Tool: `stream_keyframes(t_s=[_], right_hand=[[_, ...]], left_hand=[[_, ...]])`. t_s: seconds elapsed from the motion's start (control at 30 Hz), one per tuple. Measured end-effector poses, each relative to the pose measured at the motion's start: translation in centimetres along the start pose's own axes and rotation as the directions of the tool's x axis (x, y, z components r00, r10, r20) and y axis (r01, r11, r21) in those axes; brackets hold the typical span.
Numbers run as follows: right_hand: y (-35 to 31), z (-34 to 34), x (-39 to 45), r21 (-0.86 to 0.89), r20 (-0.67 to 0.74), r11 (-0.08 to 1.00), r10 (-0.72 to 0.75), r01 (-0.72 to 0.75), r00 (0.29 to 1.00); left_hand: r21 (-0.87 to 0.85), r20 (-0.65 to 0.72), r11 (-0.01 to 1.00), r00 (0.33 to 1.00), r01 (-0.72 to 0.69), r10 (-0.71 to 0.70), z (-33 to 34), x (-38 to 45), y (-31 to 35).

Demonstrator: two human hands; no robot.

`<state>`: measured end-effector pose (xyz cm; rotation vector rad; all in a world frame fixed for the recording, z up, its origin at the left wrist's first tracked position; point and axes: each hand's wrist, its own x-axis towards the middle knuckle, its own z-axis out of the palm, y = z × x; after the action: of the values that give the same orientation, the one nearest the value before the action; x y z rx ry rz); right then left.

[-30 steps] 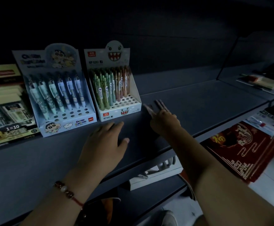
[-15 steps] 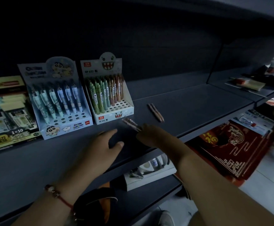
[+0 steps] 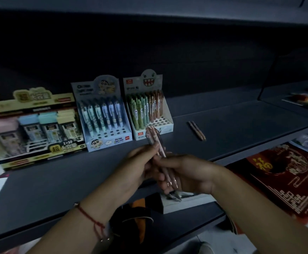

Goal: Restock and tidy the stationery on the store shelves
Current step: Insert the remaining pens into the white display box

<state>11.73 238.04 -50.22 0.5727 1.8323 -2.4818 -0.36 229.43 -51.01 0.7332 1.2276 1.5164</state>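
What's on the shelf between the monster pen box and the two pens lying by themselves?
Nothing. In the head view, the shelf is bare between the monster pen box and the two loose pens.

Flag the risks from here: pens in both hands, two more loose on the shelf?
1. The pink pens sit in a loose two-hand grip, left hand and right hand, so one could slip out.
2. The two loose pens could roll off the shelf.
3. Dim light makes misfiling in the monster pen box likely.
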Motion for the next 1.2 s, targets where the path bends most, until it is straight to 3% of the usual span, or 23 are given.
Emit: stream_keyframes(t_s=[0.13, 0.23, 0.33, 0.43, 0.53, 0.67, 0.77, 0.9, 1.07, 1.2], right_hand=[[0.7, 0.3, -0.2, 0.087, 0.196, 0.994, 0.043, -0.061, 0.980], [1.1, 1.2, 0.4, 0.143, 0.273, 0.984, 0.065, -0.108, 0.960], [1.1, 1.6, 1.0, 0.051, 0.268, 0.990, 0.110, -0.128, 0.957], [0.3, 1.6, 1.0, -0.139, 0.171, 0.976, 0.193, -0.171, 0.966], [-0.6, 1.9, 0.8, -0.284, -0.070, 0.940, 0.179, -0.192, 0.981], [-0.7, 2.6, 1.1, -0.427, -0.378, 0.904, -0.145, -0.033, 0.915], [-0.7, 3.9, 1.5, -0.572, -0.311, 0.818, -0.283, 0.060, 0.907], [-0.4, 4.7, 2.2, -0.760, -0.295, 0.650, -0.346, 0.000, 0.891], [-0.7, 3.4, 2.3, -0.639, -0.389, 0.769, -0.329, 0.006, 0.860], [-0.6, 2.2, 2.4, -0.661, -0.430, 0.750, -0.397, 0.017, 0.811]], left_hand=[[-0.045, 0.072, 0.999, 0.997, 0.021, -0.017, -0.4, -1.8, 0.5], [-0.052, -0.024, 0.999, 1.000, -0.004, 0.003, -0.8, -2.8, 0.7], [-0.075, -0.145, 0.996, 0.989, -0.042, 0.031, -1.2, -3.5, 0.5], [-0.090, -0.266, 0.994, 0.963, -0.062, 0.036, -2.6, -3.8, 0.5], [-0.116, -0.288, 0.992, 0.958, -0.045, 0.010, -3.8, -4.4, 1.0], [-0.082, -0.285, 0.995, 0.958, -0.047, 0.022, -4.4, -4.9, 1.1], [-0.048, -0.270, 0.998, 0.962, -0.048, 0.033, -4.3, -4.8, 0.7], [-0.070, -0.275, 0.997, 0.961, -0.040, 0.019, -3.8, -4.2, 0.8], [-0.011, -0.254, 1.000, 0.967, -0.024, 0.020, -3.4, -2.8, 0.9], [-0.026, -0.220, 0.999, 0.975, -0.042, 0.035, -2.5, -2.0, 0.5]])
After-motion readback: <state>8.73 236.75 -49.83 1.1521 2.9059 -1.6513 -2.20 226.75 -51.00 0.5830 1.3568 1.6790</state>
